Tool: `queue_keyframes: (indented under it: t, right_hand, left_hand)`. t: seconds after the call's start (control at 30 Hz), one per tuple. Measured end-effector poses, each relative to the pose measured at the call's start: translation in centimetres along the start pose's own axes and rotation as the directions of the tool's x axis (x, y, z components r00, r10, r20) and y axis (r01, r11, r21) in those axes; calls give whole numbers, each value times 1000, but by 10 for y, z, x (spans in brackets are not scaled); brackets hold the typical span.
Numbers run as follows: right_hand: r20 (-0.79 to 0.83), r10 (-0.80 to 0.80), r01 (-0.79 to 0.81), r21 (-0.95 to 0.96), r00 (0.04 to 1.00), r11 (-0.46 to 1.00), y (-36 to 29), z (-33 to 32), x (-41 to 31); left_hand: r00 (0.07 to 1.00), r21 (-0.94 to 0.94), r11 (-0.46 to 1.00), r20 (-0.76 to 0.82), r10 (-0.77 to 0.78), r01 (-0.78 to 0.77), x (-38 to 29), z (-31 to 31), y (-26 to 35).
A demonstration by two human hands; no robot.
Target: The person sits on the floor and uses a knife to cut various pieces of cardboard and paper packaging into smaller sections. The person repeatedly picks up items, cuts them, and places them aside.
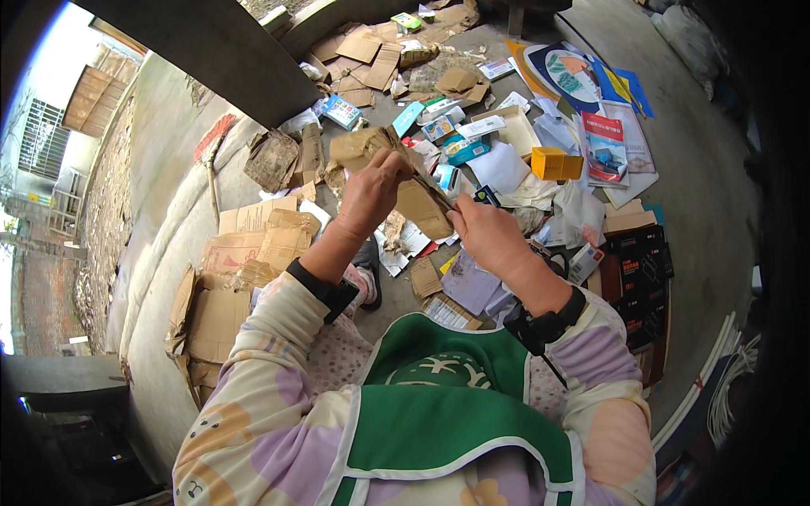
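Observation:
A torn, folded piece of brown cardboard (423,207) is held up in front of me between both hands. My left hand (374,190) grips its upper part with the fingers bent over the edge. At its lower right edge, my right hand (486,235) pinches it between thumb and fingers. Below and behind the piece lies a heap of paper and small boxes, among them a teal box (466,148), a yellow-orange box (557,163) and white sheets of paper (498,169). A purple-grey sheet (469,282) rests on the floor nearer my lap.
Flattened cardboard (218,316) is stacked to my left, near a red-headed broom (215,140). More cardboard (359,47) lies beyond. Magazines (605,148) and black printed boxes (639,278) are on the right, with white pipes (696,386) farther out. A dark pillar (221,50) stands at upper left.

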State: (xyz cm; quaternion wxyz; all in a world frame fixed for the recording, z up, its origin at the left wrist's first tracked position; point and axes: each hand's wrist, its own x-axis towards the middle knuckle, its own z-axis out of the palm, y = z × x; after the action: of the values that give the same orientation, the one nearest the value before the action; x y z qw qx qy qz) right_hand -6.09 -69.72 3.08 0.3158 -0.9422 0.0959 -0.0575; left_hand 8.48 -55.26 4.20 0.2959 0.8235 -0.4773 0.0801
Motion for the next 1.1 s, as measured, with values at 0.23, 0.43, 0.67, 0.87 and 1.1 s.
queue_keyframes:
  t: [0.23,0.43,0.67,0.87,1.1]
  right_hand:
    - [-42,5,-8,-49,999,999,24,30,-5]
    - [228,105,-47,-246,968,968,71,52,-30]
    - [-247,173,-76,357,953,931,47,-18,15]
    - [-183,169,-48,527,968,848,6,-22,34]
    - [-90,142,-115,260,986,959,32,-19,38]
  left_hand:
    - [994,-33,999,-108,35,-39,3,3,-12]
    - [798,-438,894,-502,-334,98,24,-64,-59]
    - [968,-96,993,-235,-91,70,14,-28,-44]
    - [997,-15,998,-46,66,-66,11,-7,3]
    - [991,-89,987,6,133,-132,13,0,17]
